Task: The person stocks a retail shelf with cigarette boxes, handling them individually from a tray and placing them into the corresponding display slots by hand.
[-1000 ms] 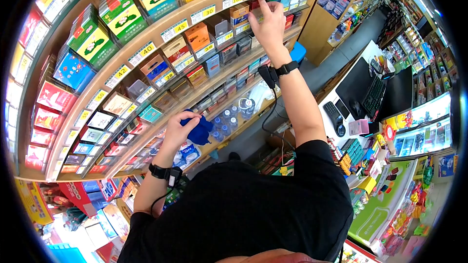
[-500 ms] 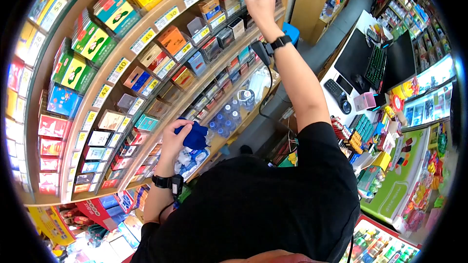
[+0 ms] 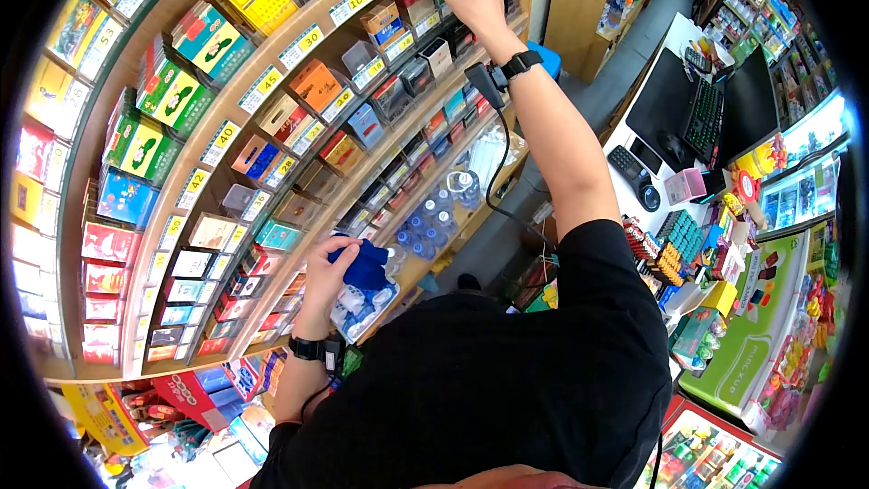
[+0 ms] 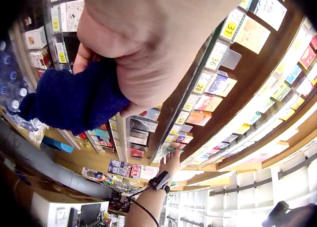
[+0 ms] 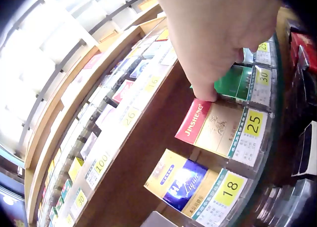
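Note:
My left hand (image 3: 328, 279) grips a bunched dark blue cloth (image 4: 74, 96) in front of the lower shelf rows, with the thumb over its top. At the far right end of the upper shelf row, my right hand (image 3: 478, 2) reaches into a compartment. There its thumb and fingers straddle a green cigarette pack (image 5: 234, 83), partly hidden under the hand. Right beside the thumb tip stands a red and gold cigarette pack (image 5: 210, 125) above a 25 price tag. A blue and gold cigarette pack (image 5: 183, 180) sits in the neighbouring compartment, behind an 18 tag.
Curved wooden shelves (image 3: 237, 113) carry rows of cigarette packs with price tags. Water bottles (image 3: 424, 234) stand low down by the shelf foot. Behind the right arm is a counter with a keyboard (image 3: 703, 118), a mouse and a pink box (image 3: 685, 185). A cable hangs from the right wrist.
The right hand's spread thumb and fingers have come down closer around the packs at the shelf's right end. The left hand keeps the blue cloth. The head view has shifted.

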`<action>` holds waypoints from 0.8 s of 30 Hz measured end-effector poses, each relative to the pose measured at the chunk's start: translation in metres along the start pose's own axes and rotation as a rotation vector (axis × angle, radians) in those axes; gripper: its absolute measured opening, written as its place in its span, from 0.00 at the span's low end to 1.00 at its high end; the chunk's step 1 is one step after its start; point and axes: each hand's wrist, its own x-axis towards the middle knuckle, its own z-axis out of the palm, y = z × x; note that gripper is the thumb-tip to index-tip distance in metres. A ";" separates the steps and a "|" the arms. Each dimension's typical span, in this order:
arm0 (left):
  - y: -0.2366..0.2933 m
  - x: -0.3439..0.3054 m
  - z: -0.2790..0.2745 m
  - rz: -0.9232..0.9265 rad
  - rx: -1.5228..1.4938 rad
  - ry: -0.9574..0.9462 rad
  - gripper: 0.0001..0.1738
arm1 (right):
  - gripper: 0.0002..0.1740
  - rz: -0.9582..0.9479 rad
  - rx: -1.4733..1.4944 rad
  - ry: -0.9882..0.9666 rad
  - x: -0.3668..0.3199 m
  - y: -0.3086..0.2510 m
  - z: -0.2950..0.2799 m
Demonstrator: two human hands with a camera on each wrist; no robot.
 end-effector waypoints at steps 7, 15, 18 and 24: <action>-0.006 0.000 -0.003 -0.017 -0.013 0.004 0.08 | 0.37 0.102 0.221 0.127 0.000 -0.008 -0.003; -0.023 0.006 -0.011 -0.062 -0.235 -0.048 0.15 | 0.34 0.050 0.569 0.339 -0.022 0.011 0.002; 0.001 -0.003 -0.008 -0.100 -0.575 -0.124 0.28 | 0.37 -0.034 0.426 0.284 -0.053 -0.029 -0.032; -0.001 -0.006 -0.009 0.095 -0.407 -0.152 0.46 | 0.36 -0.145 0.514 0.066 -0.115 -0.069 -0.068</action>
